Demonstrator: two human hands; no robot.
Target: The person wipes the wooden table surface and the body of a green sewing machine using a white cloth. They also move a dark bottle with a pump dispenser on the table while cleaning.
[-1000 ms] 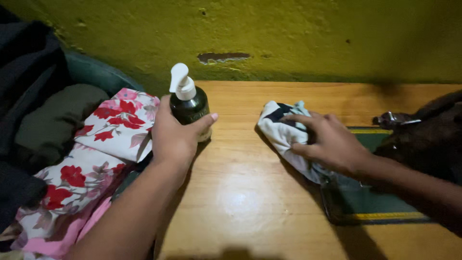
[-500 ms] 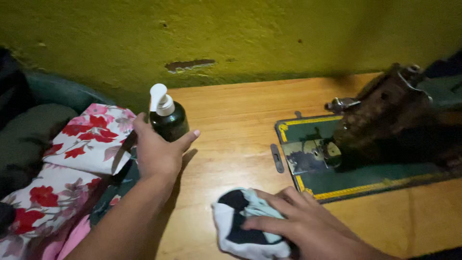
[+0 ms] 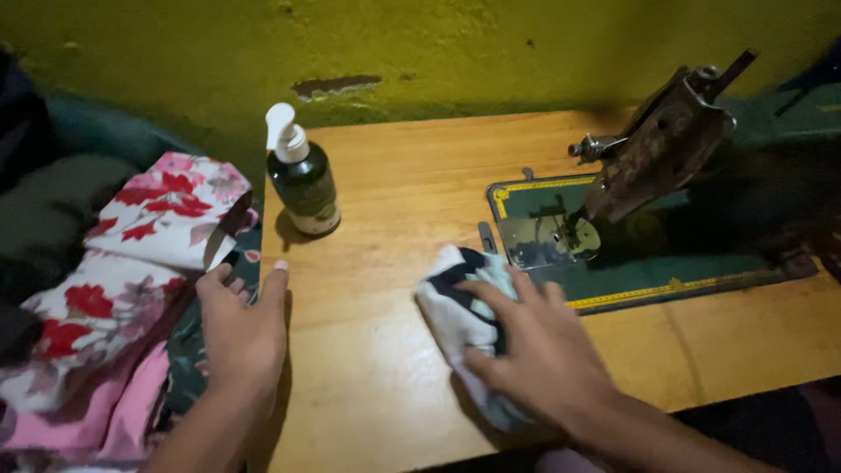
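On the wooden worktop (image 3: 394, 350) my right hand (image 3: 534, 350) pressed a bunched cloth (image 3: 460, 315) flat, grip clenched on it, while my left hand (image 3: 241, 328) lay released, clear of the pump bottle (image 3: 302, 180).

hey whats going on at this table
A person is pressing a bunched white, dark and pale-blue cloth against the wooden table with the right hand, beside the base of a sewing machine. The left hand rests empty at the table's left edge, next to a pile of floral fabric. A dark green pump bottle stands upright by itself near the yellow-green wall.
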